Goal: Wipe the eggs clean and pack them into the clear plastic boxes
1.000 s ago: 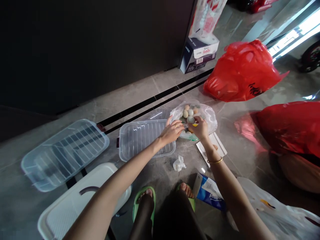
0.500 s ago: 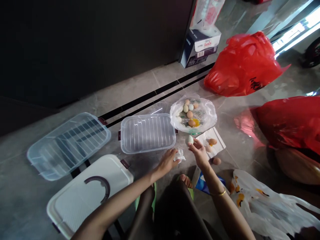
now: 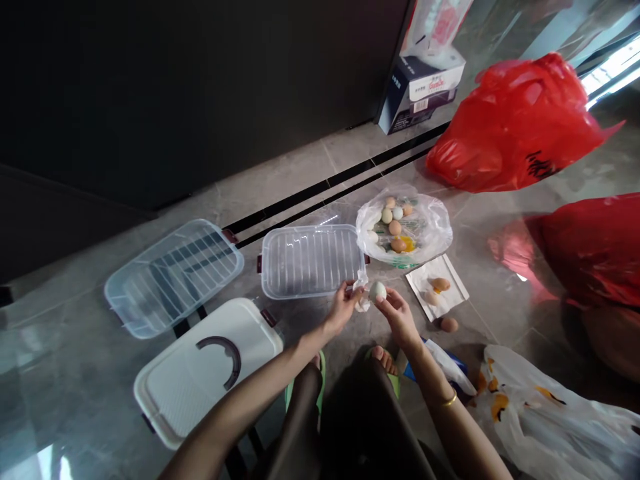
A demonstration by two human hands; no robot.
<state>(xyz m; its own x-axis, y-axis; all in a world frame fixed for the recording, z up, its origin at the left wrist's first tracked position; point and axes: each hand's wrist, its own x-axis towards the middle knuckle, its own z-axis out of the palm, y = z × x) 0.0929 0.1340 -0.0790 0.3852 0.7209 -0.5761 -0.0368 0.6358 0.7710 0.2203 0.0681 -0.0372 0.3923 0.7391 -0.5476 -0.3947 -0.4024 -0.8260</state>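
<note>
Between the fingers of my right hand (image 3: 400, 319) is a pale greenish egg (image 3: 377, 291). My left hand (image 3: 341, 308) pinches a crumpled white tissue (image 3: 362, 301) just left of the egg; whether the tissue touches the shell I cannot tell. Beyond my hands, an open plastic bag (image 3: 440, 227) holds several brown, white and pale eggs, one of them broken with yolk showing. A clear ribbed container (image 3: 315, 263) lies to the left of that bag. Cracked brown eggs (image 3: 440, 285) rest on a white sheet (image 3: 419, 283) at the right, with a brown egg (image 3: 449, 325) on the floor below it.
Left on the floor lie another clear container (image 3: 175, 280) and a white lid (image 3: 175, 380) with a dark handle. Red bags (image 3: 520, 127) and a box (image 3: 423, 87) stand at back right. A tissue pack (image 3: 443, 367) and a yolk-smeared white bag (image 3: 550, 400) lie near my right arm.
My hands have come closer together. The egg in my right hand has moved down from beside the bag, and my left hand has lifted the tissue towards it. The view has shifted left.
</note>
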